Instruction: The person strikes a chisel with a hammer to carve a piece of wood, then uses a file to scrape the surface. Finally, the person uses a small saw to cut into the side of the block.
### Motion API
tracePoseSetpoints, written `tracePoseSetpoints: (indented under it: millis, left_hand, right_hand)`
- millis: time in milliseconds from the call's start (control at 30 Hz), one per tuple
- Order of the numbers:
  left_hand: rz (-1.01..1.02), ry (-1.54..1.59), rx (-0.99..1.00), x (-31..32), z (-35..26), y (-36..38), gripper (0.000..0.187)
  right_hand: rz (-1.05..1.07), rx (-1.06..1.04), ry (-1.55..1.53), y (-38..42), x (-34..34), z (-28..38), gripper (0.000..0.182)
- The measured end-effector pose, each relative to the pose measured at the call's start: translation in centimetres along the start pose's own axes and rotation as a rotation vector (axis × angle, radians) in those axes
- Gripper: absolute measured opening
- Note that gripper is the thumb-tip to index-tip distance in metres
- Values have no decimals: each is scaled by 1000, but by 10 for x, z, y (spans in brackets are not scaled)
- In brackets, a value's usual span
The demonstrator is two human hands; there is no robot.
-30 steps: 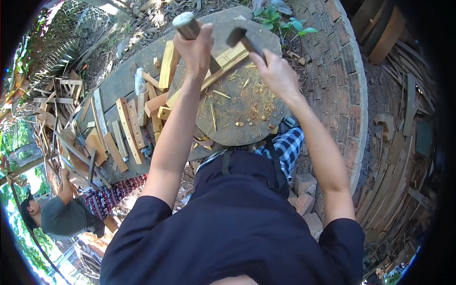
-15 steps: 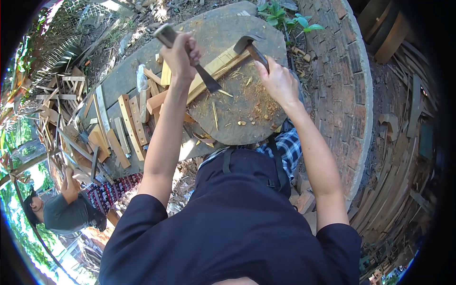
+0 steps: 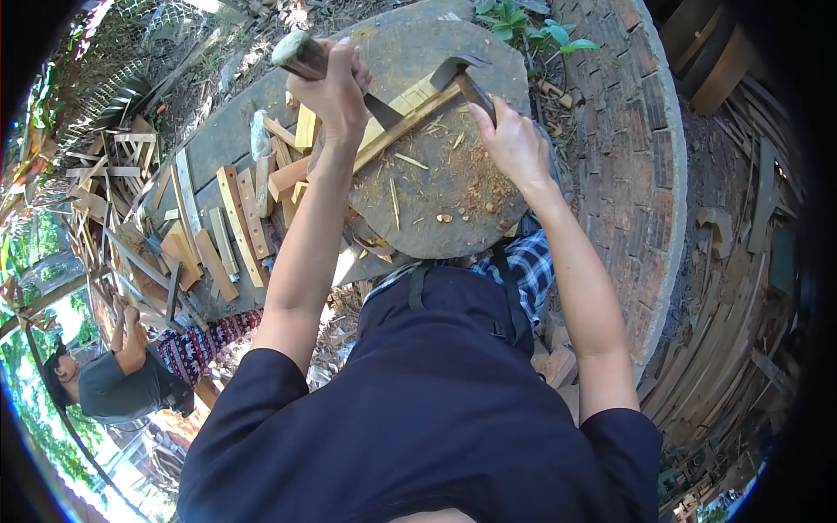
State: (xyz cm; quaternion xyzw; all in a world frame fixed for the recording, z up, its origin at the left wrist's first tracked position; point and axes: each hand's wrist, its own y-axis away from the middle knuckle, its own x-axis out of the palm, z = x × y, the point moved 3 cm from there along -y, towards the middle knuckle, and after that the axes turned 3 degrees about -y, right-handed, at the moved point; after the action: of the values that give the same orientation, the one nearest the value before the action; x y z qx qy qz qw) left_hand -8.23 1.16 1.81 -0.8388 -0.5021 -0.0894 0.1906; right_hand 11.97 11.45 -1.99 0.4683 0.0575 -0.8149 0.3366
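Observation:
In the head view, my left hand (image 3: 336, 91) is closed around the handle of a chisel (image 3: 382, 112), its dark blade slanting down to a pale wooden strip (image 3: 420, 98). The blade tip rests right at the strip's surface, and the thick butt of the handle points up and left. My right hand (image 3: 516, 146) grips a hammer (image 3: 472, 91) by its wooden shaft. The hammer's curved metal head lies over the far right end of the strip. Beneath the strip is a round wooden block (image 3: 418, 231) scattered with shavings and a loose splinter (image 3: 411, 161).
Several cut wood pieces (image 3: 240, 227) lie on the bench to the left, beside a clear plastic bag (image 3: 260, 135). A person (image 3: 131, 383) works at the far left. A low brick wall (image 3: 636, 174) curves along the right, with stacked planks (image 3: 728, 314) beyond it.
My left hand has brought the chisel up from the loose splinter on the block and onto the wooden strip. The hammer has hardly moved.

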Motion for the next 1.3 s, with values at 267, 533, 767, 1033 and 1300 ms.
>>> tracePoseSetpoints:
  millis: [267, 533, 767, 1033, 1300]
  left_hand:
    - [54, -240, 268, 6, 4, 22, 11]
    - [426, -475, 759, 34, 5, 77, 11]
    - [181, -523, 440, 26, 5, 47, 25]
    - [200, -524, 432, 28, 6, 51, 22]
    - [60, -478, 482, 16, 15, 45, 20]
  right_hand:
    - [-6, -6, 5, -1, 2, -3, 47]
    - [8, 18, -3, -3, 2, -5, 49]
    - [-31, -69, -219, 3, -16, 3, 50]
    - [-297, -564, -450, 74, -112, 71, 34]
    - [-234, -612, -236, 78, -115, 81, 39]
